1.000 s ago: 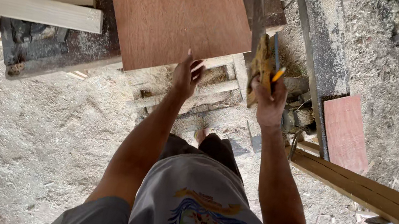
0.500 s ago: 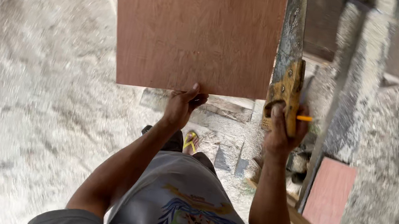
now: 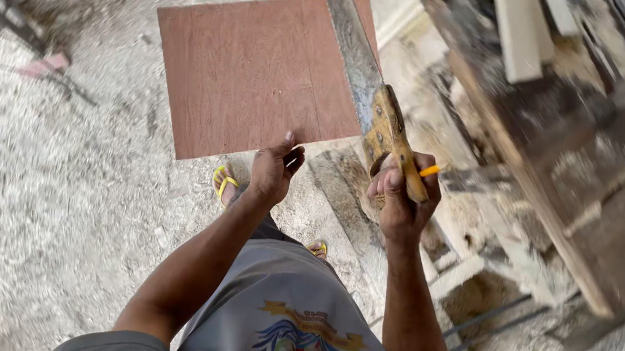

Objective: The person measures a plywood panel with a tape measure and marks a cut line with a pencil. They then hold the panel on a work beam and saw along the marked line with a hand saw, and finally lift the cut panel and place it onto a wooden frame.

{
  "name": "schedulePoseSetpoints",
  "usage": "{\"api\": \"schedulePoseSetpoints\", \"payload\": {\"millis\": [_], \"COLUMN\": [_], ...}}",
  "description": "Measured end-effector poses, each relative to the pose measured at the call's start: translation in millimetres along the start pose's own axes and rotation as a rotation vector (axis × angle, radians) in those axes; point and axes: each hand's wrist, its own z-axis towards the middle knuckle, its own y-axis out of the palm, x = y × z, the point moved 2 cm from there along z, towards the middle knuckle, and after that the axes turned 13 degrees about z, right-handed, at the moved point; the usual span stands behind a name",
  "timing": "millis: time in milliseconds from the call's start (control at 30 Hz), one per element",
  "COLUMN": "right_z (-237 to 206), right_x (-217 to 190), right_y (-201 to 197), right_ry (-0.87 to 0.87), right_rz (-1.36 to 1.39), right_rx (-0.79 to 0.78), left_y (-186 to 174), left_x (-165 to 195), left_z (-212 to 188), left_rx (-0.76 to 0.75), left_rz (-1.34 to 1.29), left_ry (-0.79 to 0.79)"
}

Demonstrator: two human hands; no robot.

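Carrying step: left hand [image 3: 272, 170] pinches the reddish-brown square plywood panel [image 3: 258, 72] by its near edge above the sawdust floor [image 3: 6, 216]; right hand [image 3: 402, 204] is closed around a wooden-handled handsaw [image 3: 378, 119] (plus a yellow pencil [image 3: 431, 170]). Setting down calls for level support.

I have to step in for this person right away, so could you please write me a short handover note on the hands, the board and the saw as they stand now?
Left hand: gripping the near edge of the reddish-brown plywood board, which is held up clear of the sawdust-covered ground.
Right hand: closed around the wooden handle of the handsaw, blade pointing away past the board's right edge; a yellow pencil is pinched in the same hand.
Worn workbench stands to the right, with pale timber pieces on it.
Done: board and saw are both in hand.
Left: no cut shows in the board; whether it is marked cannot be told.
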Motion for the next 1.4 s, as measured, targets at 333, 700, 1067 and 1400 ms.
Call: {"api": "schedulePoseSetpoints", "payload": {"millis": [333,700,1067,1400], "right_z": [97,186,334,536], "right_x": [124,239,315,362], "right_y": [220,345,365,324], "right_ry": [0.183,0.163,0.197,0.156], "right_rz": [-0.035,-0.104,-0.042,-0.114], "right_rx": [-0.198,-0.258,-0.179,-0.17], "left_y": [-139,-209,-181,-56], "left_x": [150,282,346,450], "left_z": [53,119,242,411], "left_rx": [0.19,0.249,0.269,0.235], "left_rz": [-0.261,-0.285,-0.241,-0.217], "left_ry": [0.046,0.108,0.052,0.062]}}
